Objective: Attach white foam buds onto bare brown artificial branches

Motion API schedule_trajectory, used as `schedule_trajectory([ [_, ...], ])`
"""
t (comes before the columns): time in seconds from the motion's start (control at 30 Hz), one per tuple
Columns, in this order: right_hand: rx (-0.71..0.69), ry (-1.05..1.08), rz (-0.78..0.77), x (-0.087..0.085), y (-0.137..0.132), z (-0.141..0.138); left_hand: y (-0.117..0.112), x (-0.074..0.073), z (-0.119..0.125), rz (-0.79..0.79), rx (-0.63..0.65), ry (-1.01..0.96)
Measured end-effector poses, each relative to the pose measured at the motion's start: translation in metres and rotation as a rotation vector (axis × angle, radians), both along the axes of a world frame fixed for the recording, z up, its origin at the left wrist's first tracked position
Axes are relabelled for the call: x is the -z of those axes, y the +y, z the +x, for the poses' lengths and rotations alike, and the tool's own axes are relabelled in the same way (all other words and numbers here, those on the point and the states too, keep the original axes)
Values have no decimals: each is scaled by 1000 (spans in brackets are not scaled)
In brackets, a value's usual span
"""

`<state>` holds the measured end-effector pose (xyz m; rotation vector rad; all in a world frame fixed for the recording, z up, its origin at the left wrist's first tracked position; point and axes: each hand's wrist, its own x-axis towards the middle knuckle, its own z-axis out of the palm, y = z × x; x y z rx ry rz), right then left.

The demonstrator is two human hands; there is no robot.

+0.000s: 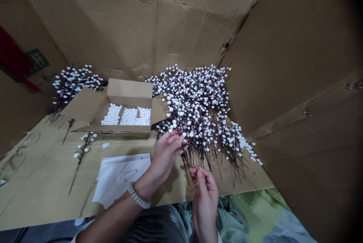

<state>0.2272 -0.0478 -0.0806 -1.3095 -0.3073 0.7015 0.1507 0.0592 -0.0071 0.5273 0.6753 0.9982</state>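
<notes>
My left hand (168, 150) is closed, thumb against fingers, on a sprig of white berries (184, 135) at the front of a large heap of the same sprigs (195, 95). The brown stem runs down from there. Lower and to the right, my right hand (205, 186) is pinched close to the stem ends. What lies between its fingertips is too small to make out. The sprigs have thin dark-brown stems tipped with round white berries. A single sprig (83, 148) lies apart on the left of the cardboard-covered table (51, 182).
An open cardboard box (129, 88) behind my left hand holds white balls (129, 116) in sections. White paper sheets (117, 178) lie left of my forearm. Another sprig pile (75, 84) sits at the back left. Cardboard walls (184, 27) enclose the table's back and sides.
</notes>
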Motion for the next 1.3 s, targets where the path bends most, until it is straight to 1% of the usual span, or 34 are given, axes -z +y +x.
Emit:
schedule_trajectory([
  [0.13, -45, -119, -70, 7, -2, 3, -2, -2, -1, 10, 13, -1],
  [0.27, -105, -167, -106, 7, -2, 3, -6, -6, -2, -18, 25, -17],
  [0.33, -140, -152, -107, 5, -2, 2, -7, -7, -2, -7, 43, -23],
  [0.4, -175, -148, -109, 4, -2, 1, -7, -7, -1, 23, 48, 17],
  [0.53, -199, -186, -105, 3, -1, 0, -5, -3, 1, 50, 14, 112],
  [0.63, -198, -189, -87, 4, 0, -2, -4, 1, 1, 52, 6, 90],
  [0.7, -223, -179, -75, 3, 1, -4, -5, 2, 0, 51, 15, 66],
  [0.87, -281, -191, -65, -5, 7, -6, -7, 2, -2, 35, 62, 44],
  [1.07, -247, -268, -51, -13, 14, -5, -8, 0, -4, 26, 79, 54],
  [1.3, -219, -342, -44, -14, 15, -5, -7, 1, -4, 19, 85, 37],
])
